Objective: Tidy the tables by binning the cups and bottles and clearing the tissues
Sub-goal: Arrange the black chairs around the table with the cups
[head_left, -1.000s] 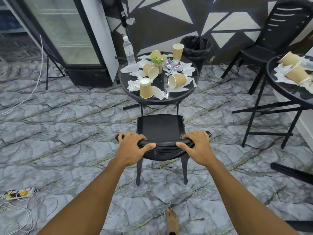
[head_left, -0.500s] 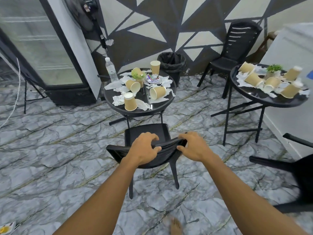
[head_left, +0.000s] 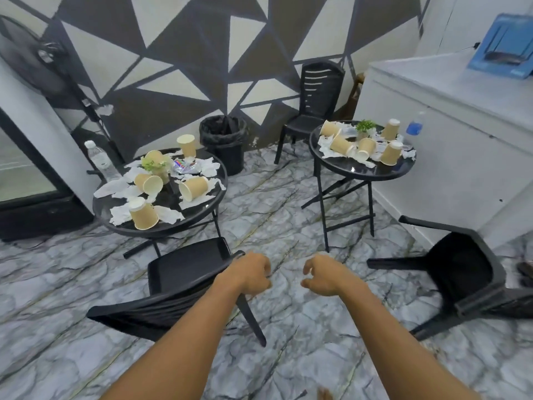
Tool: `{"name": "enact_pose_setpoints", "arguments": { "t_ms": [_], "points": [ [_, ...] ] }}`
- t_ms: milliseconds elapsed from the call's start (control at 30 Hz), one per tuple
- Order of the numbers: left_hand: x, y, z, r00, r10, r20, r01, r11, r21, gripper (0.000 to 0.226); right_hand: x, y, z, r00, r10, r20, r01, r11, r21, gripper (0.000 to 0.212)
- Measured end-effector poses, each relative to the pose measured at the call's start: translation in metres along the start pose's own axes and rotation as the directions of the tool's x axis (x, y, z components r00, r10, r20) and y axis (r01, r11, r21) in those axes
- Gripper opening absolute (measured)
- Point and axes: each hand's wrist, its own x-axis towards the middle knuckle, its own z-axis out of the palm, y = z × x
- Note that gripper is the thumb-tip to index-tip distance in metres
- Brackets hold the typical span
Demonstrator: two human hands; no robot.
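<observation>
Swung chair round to the left, away from left table, since a second ago; dropped right hand off it, now free, fingers loosely curled, holding nothing. Still gripping the chair's back corner with left hand, likely to steer it aside and open a path. No binning yet: cups, tissues and bottle lying on left table, more littering right table. Bin against the wall between both, handy for either. Tipped chair on floor at right.
</observation>
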Motion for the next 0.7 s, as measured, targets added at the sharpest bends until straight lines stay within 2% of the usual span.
{"name": "enact_pose_setpoints", "arguments": {
  "t_ms": [367,700],
  "points": [
    [0.123,0.089,0.005,0.996,-0.061,0.062,0.066,0.995,-0.077,0.030,0.046,0.139,-0.047,0.995,0.026,0.096,-0.030,0.999,0.044,0.044],
    [0.186,0.107,-0.015,0.993,-0.116,-0.021,0.110,0.975,-0.191,0.034,0.122,0.166,-0.082,0.994,-0.074,0.081,0.066,0.992,0.106,0.041]
  ]
}}
